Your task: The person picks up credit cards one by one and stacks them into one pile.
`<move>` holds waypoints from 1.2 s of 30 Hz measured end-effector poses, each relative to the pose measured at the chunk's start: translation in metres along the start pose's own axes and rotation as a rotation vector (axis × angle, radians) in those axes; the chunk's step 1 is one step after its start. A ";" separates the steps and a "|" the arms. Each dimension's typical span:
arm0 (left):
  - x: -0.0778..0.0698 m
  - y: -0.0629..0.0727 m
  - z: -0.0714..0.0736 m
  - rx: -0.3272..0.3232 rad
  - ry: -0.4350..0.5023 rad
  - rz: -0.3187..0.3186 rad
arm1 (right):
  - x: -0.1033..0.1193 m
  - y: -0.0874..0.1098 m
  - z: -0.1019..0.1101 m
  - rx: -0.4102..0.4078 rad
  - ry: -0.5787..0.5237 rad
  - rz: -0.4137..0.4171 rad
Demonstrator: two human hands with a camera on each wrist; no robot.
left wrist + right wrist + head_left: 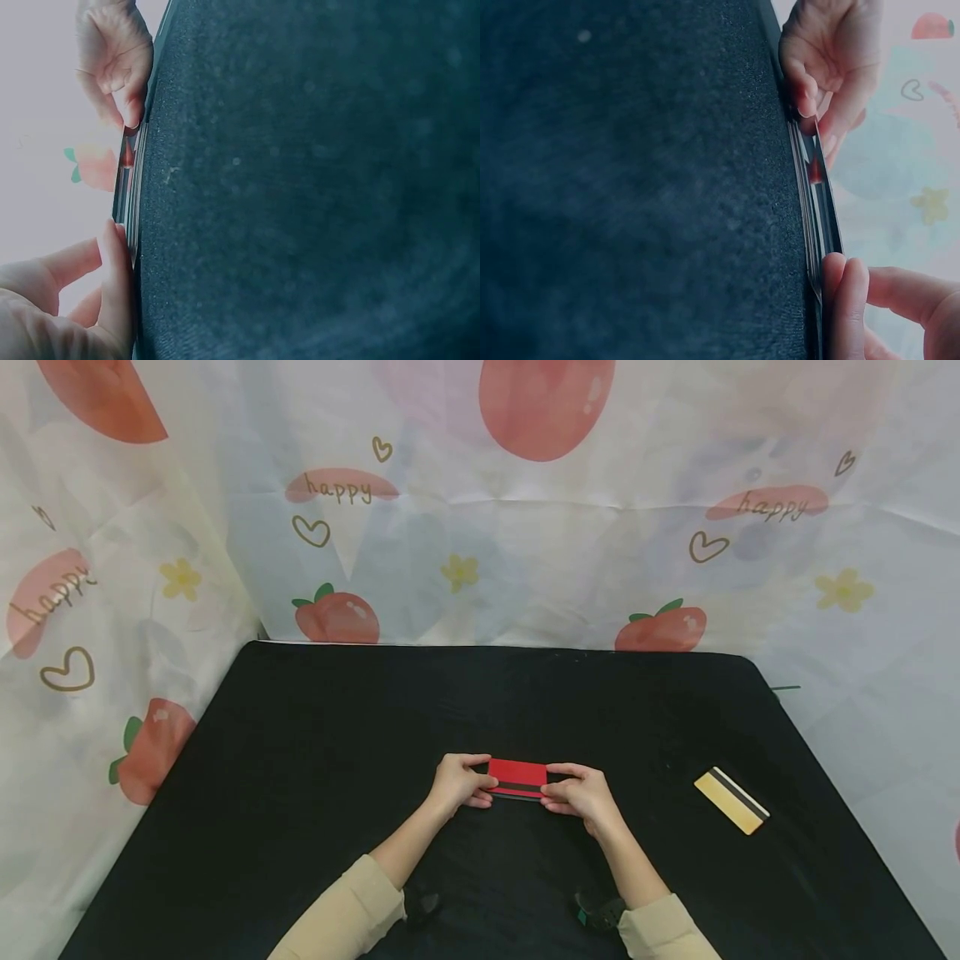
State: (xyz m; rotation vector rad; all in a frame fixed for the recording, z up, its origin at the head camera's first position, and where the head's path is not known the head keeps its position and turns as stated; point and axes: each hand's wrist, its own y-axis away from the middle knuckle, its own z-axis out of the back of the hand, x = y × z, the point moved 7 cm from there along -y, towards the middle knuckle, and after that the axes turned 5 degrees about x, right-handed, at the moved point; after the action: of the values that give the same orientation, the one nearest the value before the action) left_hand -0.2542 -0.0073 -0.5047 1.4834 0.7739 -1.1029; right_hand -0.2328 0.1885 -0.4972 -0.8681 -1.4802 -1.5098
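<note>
A red card (517,772) with a dark stripe along its near side is held level at the middle of the black table. My left hand (457,783) pinches its left end between thumb and fingers. At the other end, my right hand (583,795) pinches it the same way. Just beneath, the wrist views show a stack of thin cards (804,202) lying on the cloth, with a narrow gap under the raised card (827,191). From the head view the red card covers most of that stack.
A gold card (731,802) with a dark stripe lies slanted on the table to the right. The black cloth-covered table (337,718) ends at a white printed curtain (525,543) behind and at both sides.
</note>
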 end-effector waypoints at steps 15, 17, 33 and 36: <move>0.002 -0.003 0.002 -0.006 -0.026 0.004 | -0.001 -0.004 0.000 -0.014 0.019 0.000; 0.002 -0.003 0.003 -0.009 -0.024 0.009 | -0.001 -0.004 0.001 -0.022 0.028 0.001; -0.001 -0.002 0.004 -0.023 -0.092 -0.055 | 0.000 -0.005 0.002 -0.047 0.125 0.020; -0.001 -0.003 0.004 -0.024 -0.096 -0.055 | -0.001 -0.005 0.002 -0.043 0.123 0.019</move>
State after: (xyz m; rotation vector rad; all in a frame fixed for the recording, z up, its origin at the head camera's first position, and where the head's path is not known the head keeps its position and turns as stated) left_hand -0.2577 -0.0109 -0.5051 1.3856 0.7625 -1.1935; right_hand -0.2369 0.1899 -0.4997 -0.7975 -1.3520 -1.5578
